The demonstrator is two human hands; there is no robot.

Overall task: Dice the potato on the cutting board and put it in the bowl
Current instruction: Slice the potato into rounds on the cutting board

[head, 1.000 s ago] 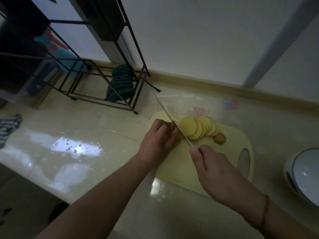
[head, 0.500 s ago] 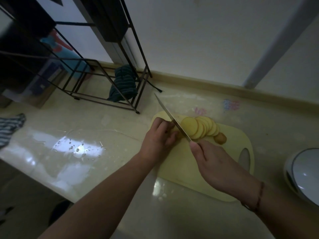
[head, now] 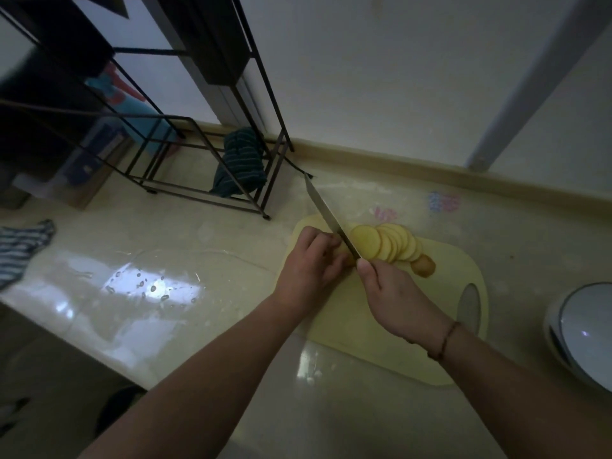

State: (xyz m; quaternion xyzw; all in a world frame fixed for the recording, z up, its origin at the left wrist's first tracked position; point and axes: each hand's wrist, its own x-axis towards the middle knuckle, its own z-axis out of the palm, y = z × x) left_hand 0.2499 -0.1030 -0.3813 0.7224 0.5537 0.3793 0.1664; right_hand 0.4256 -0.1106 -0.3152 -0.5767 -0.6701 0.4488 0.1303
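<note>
A pale yellow cutting board (head: 364,339) lies on the counter. On its far part, several round potato slices (head: 384,242) lean in a fanned row, with a brown end piece (head: 423,266) at the right. My left hand (head: 309,265) curls over the uncut remainder of the potato, which is almost hidden under the fingers. My right hand (head: 394,298) grips the handle of a knife (head: 326,215); the blade slants between the left fingers and the nearest slice. A white bowl (head: 592,329) sits at the right edge.
A black wire rack (head: 212,140) stands at the back left with a dark striped cloth (head: 241,164) in it. Another striped cloth (head: 20,250) lies at the far left. The counter's front edge runs along the lower left; the wall is close behind the board.
My right hand and the knife have shifted forward and up along the board, the blade staying against the potato. The left hand has stayed on the potato.
</note>
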